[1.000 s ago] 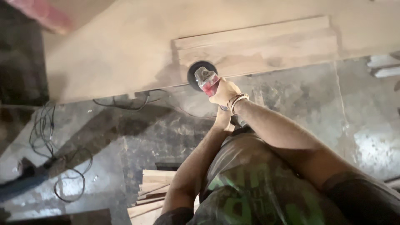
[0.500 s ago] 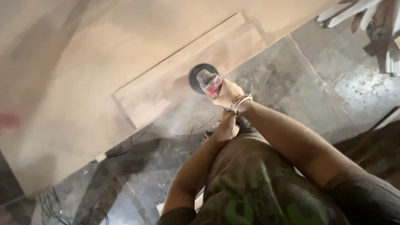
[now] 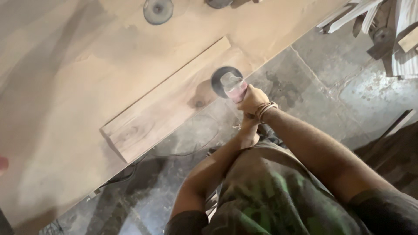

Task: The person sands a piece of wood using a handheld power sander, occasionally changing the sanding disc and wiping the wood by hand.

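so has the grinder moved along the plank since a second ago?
Yes. The grinder, gripped in the right hand, was near the plank's left end; now it sits toward the right end, near the knot.

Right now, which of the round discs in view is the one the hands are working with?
The dark disc on the grinder gripped by the right hand, lying against the plank. The grey disc near the top edge lies loose on the dusty board, untouched.

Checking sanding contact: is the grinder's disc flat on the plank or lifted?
Cannot tell: the dark round grinder disc overlaps the long pale wooden plank, blurred.
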